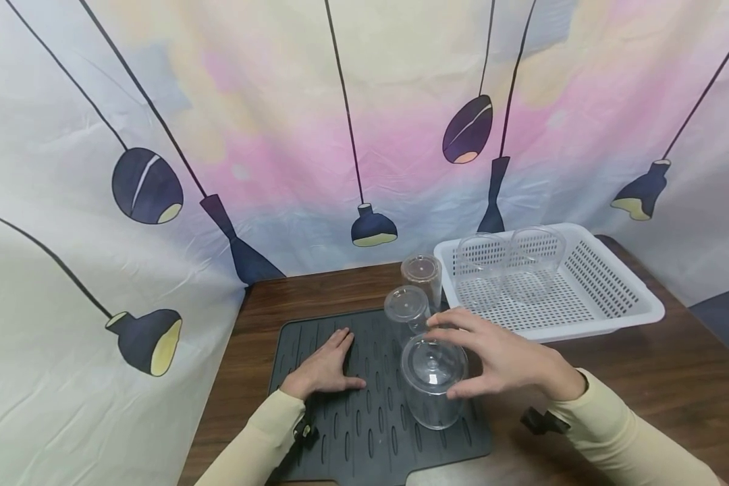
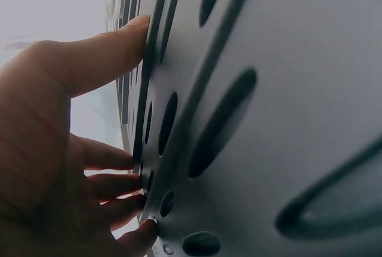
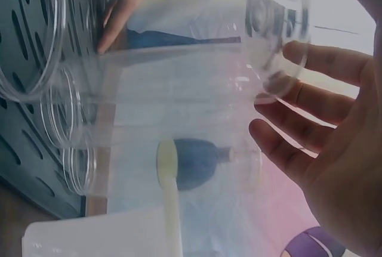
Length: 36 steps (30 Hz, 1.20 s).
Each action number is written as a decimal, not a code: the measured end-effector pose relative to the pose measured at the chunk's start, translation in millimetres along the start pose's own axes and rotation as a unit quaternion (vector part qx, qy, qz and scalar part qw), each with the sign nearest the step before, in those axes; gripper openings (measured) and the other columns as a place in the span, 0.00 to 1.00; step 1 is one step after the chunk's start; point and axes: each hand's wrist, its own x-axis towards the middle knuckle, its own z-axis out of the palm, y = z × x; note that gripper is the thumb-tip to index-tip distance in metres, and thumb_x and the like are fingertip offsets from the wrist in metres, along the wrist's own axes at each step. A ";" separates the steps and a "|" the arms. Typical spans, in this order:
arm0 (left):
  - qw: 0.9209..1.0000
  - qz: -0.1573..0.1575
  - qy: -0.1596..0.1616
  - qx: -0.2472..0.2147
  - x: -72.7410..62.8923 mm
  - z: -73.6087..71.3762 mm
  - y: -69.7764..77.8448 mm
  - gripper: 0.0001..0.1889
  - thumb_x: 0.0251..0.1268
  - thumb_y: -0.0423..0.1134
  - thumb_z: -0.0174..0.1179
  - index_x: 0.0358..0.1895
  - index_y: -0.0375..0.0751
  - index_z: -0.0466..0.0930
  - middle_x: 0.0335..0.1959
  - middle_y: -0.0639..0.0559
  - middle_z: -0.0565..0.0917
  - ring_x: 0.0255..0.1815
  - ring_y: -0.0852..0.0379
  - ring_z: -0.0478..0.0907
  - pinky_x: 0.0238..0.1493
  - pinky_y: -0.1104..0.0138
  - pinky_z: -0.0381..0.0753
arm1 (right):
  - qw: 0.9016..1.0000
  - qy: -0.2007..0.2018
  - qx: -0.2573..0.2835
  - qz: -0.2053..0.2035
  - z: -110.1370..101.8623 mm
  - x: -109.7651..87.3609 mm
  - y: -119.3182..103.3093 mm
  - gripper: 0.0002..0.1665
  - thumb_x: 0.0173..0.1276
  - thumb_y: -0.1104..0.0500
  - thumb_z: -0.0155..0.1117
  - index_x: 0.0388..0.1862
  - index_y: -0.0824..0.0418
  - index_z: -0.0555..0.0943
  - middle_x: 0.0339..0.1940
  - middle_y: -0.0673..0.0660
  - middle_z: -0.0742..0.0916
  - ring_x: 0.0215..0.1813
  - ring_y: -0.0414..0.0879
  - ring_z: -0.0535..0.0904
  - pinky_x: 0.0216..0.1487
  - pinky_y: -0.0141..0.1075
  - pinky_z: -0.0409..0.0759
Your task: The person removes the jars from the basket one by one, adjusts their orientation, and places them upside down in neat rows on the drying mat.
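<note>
A clear glass (image 1: pixel 433 405) stands upside down near the right edge of a dark slotted drying mat (image 1: pixel 370 432). My right hand (image 1: pixel 501 354) is spread round its upturned base, thumb at the near side and fingers at the far side. In the right wrist view the fingertips (image 3: pixel 292 51) overlap the glass's base; whether they press on it I cannot tell. Behind it stand a second upturned glass (image 1: pixel 407 304) and a third glass (image 1: pixel 422 270), in a row. My left hand (image 1: pixel 325 368) rests on the mat's left part, fingers extended and thumb apart.
A white perforated plastic basket (image 1: pixel 619 320) stands at the back right with two clear glass vessels (image 1: pixel 482 260) in its left part. The wooden table (image 1: pixel 583 378) meets a hanging cloth (image 1: pixel 316 243) printed with lamps at the back.
</note>
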 end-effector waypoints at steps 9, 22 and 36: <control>1.000 0.001 0.000 0.003 -0.6 0.5 -1.0 0.56 0.51 0.66 0.68 0.76 0.37 0.54 0.79 0.41 0.53 0.79 0.42 0.49 0.72 0.48 0.61 | 0.996 -0.004 0.012 0.087 -20.8 -5.0 5.9 0.45 0.52 0.39 0.77 0.66 0.53 0.73 0.67 0.51 0.74 0.68 0.45 0.68 0.64 0.43 0.72; 1.000 0.000 0.000 0.005 -0.2 -0.2 -1.2 0.56 0.51 0.66 0.68 0.76 0.37 0.54 0.79 0.41 0.53 0.79 0.42 0.50 0.72 0.48 0.61 | 0.991 0.077 0.016 0.104 -42.8 -9.6 29.7 0.49 0.45 0.53 0.82 0.68 0.60 0.72 0.65 0.57 0.78 0.68 0.49 0.70 0.71 0.25 0.57; 1.000 0.000 0.000 0.005 -0.1 1.0 -1.1 0.56 0.51 0.65 0.68 0.76 0.37 0.54 0.79 0.41 0.53 0.79 0.42 0.50 0.72 0.48 0.61 | 0.983 0.148 0.031 0.103 -56.5 -11.2 50.2 0.53 0.35 0.63 0.84 0.65 0.66 0.73 0.62 0.62 0.80 0.58 0.38 0.75 0.60 0.27 0.70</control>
